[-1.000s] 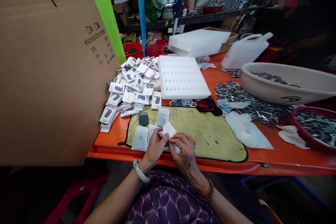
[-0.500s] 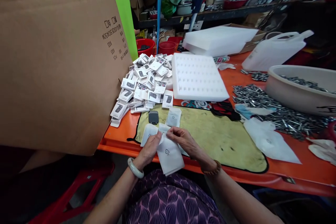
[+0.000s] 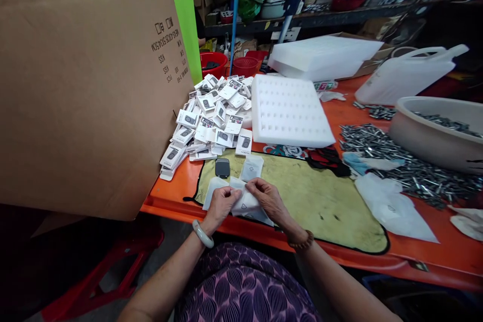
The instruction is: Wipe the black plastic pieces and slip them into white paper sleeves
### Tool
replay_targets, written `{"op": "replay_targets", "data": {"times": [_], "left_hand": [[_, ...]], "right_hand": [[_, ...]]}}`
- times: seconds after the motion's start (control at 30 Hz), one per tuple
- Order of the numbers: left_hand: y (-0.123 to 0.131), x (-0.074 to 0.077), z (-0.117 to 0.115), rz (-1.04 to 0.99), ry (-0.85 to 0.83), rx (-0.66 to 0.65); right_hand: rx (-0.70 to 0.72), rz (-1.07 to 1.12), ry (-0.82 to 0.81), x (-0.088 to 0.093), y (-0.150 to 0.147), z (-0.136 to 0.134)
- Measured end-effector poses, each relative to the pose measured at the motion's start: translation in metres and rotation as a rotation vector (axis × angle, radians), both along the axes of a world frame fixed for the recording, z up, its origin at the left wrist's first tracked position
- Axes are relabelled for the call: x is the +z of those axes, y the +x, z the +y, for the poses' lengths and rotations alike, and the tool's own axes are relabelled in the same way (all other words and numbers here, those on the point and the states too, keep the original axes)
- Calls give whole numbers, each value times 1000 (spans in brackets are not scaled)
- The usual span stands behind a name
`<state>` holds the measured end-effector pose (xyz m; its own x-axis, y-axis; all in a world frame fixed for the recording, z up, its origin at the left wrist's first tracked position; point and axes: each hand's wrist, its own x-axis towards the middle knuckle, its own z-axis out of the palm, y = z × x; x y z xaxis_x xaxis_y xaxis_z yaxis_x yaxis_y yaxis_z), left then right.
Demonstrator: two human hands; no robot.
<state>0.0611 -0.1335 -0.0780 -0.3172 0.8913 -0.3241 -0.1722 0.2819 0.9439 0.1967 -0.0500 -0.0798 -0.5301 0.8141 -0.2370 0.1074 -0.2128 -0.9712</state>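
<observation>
Both my hands meet over the near edge of a yellow-green mat [image 3: 320,206] on the orange table [image 3: 422,251]. My left hand [image 3: 221,201] and my right hand [image 3: 267,198] each pinch one end of a small white plastic pouch [image 3: 243,204] with a triangle mark. More white pouches lie under and beside it. A small dark oval device [image 3: 222,167] and another white pouch [image 3: 252,167] lie on the mat just beyond my hands.
A heap of small packaged cards [image 3: 211,121] sits at the back left by a big cardboard box [image 3: 83,85]. A white foam tray [image 3: 289,110], a beige basin [image 3: 433,136], loose metal parts [image 3: 396,156], a white jug [image 3: 407,73] and red bowls [image 3: 213,63] stand further back.
The pouch hung down toward my lap half a second ago; now it is drawn up and bunched between both hands at the mat's edge. The view has shifted slightly left.
</observation>
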Motion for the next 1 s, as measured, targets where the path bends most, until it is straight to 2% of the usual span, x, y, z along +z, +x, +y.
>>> {"op": "replay_targets", "data": {"times": [0.1,0.2,0.27,0.33,0.37,0.47,0.57,0.63,0.7,0.77,0.8,0.83,0.9,0.93,1.0], "left_hand": [[6,1,2,5,1,65],[8,6,3,-30,32,155],[8,8,2,-63,52,126],[8,10,1,-73,59,73],[8,11,0,-76,58,52],[9,13,-3,-101,46,12],[13,16,-5,-119,45,-7],[16,18,-5,-123,66,-22],[18,19,-4,-136,96,-35],[19,18,-3,-169,104,-54],[19,17,-2,-191,100,-64],[20,17,-2,-210,93,-73],[20,15,-1,-234,81,-84],[19,15,-1,-243,76,-91],[18,16,-2,-262,64,-102]], "right_hand": [[-66,56,-89,-3,-3,-6],[6,3,-82,-4,5,-5],[68,-77,-31,-5,19,8],[39,-196,70,-6,43,36],[-36,-271,142,-7,58,56],[-382,-550,408,-2,113,125],[-784,-809,616,16,164,183],[-963,-863,665,30,181,198],[-1045,-832,750,38,177,190],[-966,-686,837,38,156,161],[-823,-567,827,35,141,141],[-663,-429,732,32,124,118],[-184,-169,410,25,91,71],[-28,-67,264,23,77,49],[136,74,43,22,53,14]]}}
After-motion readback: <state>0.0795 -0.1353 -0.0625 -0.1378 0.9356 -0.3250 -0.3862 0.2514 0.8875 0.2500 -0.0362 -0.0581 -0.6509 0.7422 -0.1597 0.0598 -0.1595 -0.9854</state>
